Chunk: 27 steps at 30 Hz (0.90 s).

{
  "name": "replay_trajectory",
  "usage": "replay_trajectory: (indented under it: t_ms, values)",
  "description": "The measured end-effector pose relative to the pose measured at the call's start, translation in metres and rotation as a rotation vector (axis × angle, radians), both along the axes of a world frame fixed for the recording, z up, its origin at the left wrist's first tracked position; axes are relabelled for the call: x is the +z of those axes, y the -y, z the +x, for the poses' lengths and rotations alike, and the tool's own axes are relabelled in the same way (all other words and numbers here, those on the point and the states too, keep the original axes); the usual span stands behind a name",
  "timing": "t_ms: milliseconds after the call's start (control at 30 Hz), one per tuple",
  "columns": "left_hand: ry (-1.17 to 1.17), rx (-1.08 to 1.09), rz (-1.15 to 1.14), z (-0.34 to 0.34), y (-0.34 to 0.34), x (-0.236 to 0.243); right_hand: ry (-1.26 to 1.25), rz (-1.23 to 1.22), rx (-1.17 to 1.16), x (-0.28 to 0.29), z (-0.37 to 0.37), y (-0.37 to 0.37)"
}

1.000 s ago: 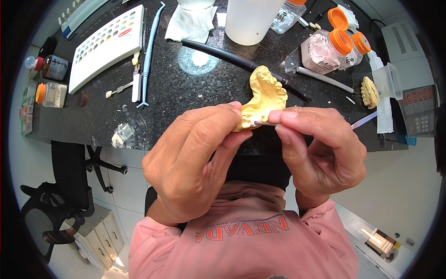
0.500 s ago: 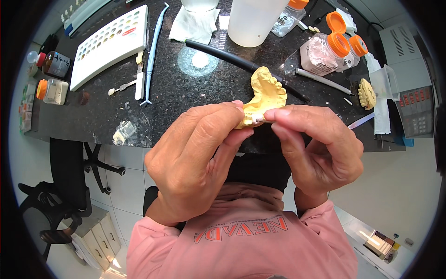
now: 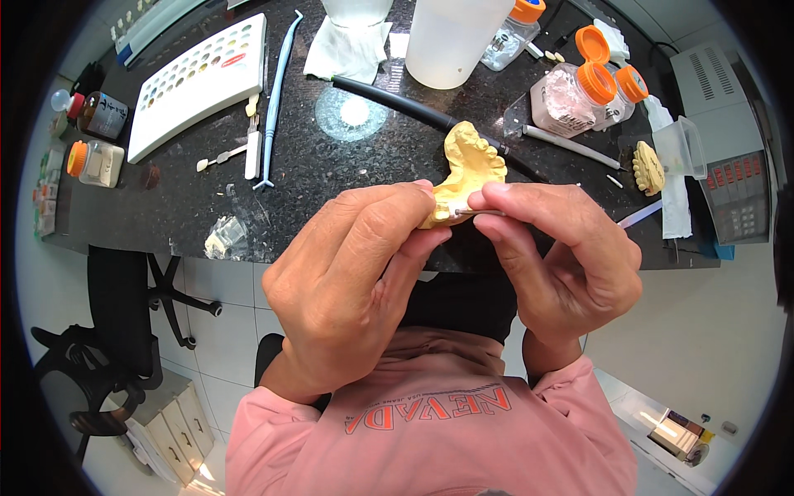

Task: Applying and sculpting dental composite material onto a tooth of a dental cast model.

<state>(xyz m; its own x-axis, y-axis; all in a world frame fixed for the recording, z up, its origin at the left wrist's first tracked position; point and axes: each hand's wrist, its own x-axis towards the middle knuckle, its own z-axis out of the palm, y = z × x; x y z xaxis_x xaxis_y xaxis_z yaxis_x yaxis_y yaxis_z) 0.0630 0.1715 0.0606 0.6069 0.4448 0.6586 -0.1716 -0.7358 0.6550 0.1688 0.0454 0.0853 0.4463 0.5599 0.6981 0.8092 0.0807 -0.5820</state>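
Observation:
Over the table's near edge, my left hand [image 3: 343,273] grips a yellow plaster dental cast [image 3: 470,157] by its left end, thumb below and fingers above. The cast's arch of moulded teeth points away from me. My right hand [image 3: 571,256] is closed in a pinch around a thin, small metal piece [image 3: 473,212]. One end of that piece meets the near edge of the cast, where a whitish patch shows; its other end is hidden by my fingertips. My right index fingertip rests close to the cast's inner surface.
A black pen-like rod [image 3: 397,101] lies behind the cast, a grey handpiece [image 3: 571,146] to the right. Another yellow cast [image 3: 648,168] stands at the right. Orange-lidded jars [image 3: 566,99], a white cup [image 3: 455,41], a white palette [image 3: 198,83] and a blue instrument [image 3: 279,99] surround the workspace.
My right hand has shifted slightly left, and more of the metal piece shows between its fingertips. My left hand still holds the cast in nearly the same place.

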Motion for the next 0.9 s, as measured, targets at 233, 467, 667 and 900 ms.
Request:
replay_trajectory:
  t_ms: [233, 467, 667, 900]
  values:
    - [-0.047, 0.021, -0.040, -0.002, 0.002, 0.003, -0.033, 0.142, -0.056, 0.003, 0.001, 0.006]
    - [-0.075, 0.005, 0.026, -0.003, 0.003, 0.007, 0.212, -0.300, -0.216, 0.034, 0.051, 0.047]
    - [-0.085, -0.005, 0.050, -0.003, 0.002, 0.010, 0.472, -0.619, -0.055, 0.038, 0.049, -0.001]
    - [-0.097, -0.026, 0.080, -0.008, 0.001, 0.014, 0.570, -0.643, -0.109, 0.046, 0.045, 0.000]
